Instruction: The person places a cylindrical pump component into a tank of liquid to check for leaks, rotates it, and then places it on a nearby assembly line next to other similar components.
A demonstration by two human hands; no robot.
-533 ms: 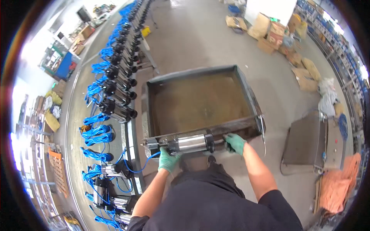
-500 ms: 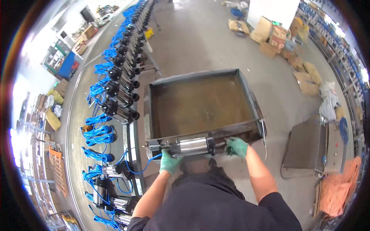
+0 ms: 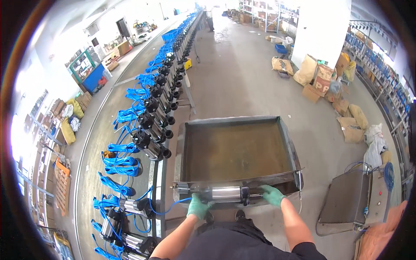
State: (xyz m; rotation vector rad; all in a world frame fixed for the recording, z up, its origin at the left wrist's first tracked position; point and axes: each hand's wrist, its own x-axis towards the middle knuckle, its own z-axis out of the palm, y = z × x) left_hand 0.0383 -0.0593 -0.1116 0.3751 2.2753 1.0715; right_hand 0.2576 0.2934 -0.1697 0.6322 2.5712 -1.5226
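A submersible pump (image 3: 226, 195), a shiny metal cylinder with a black collar at its right end, lies sideways along the near edge of a rectangular tank (image 3: 287, 143) of brownish water. My left hand (image 3: 198, 207), in a green glove, grips the pump's left part from the near side, its fingertips partly hidden. A blue cable (image 3: 171, 211) runs from beside this hand to the left. My right hand (image 3: 273, 196), gloved alike, is just right of the black collar, fingers stretched toward it and holding nothing I can see.
Left of the tank, a long bench (image 3: 97, 160) carries a row of similar pumps (image 3: 152, 125) with blue cable coils (image 3: 121, 167). A dark panel (image 3: 342, 197) stands at the right. Sacks and cartons (image 3: 318, 82) lie farther off by a white pillar (image 3: 320, 32).
The view has tilted up, so the tank and bench sit lower in the picture. My left hand stays on the pump; my right hand's fingers look more stretched out.
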